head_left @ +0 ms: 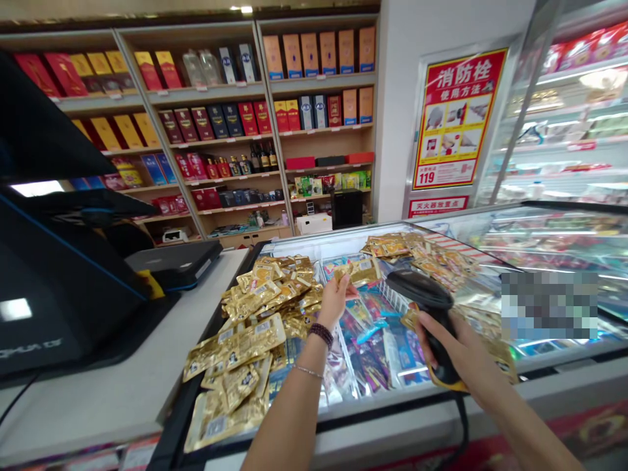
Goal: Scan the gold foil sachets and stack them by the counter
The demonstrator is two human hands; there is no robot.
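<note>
My left hand (335, 299), with bracelets on its wrist, is closed on a gold foil packet (364, 271) held above the glass top of a chest freezer (392, 396). In my right hand (461, 347) is a black barcode scanner (426, 292), gripped by its handle, its head tilted toward the left. A bit of gold foil shows beside the right fingers; whether they touch it I cannot tell. A heap of gold foil packets (252, 345) lies to the left of my left hand. Under and behind the scanner lie more gold packets (444, 265).
Through the glass, colourful wrapped goods (375, 327) fill the freezer baskets. A black checkout machine (73, 281) stands on the counter (122, 386) at the left. Shelves of boxed bottles (216, 121) line the back wall, with a red notice (458, 118) beside them. The scanner's cable (462, 418) hangs down.
</note>
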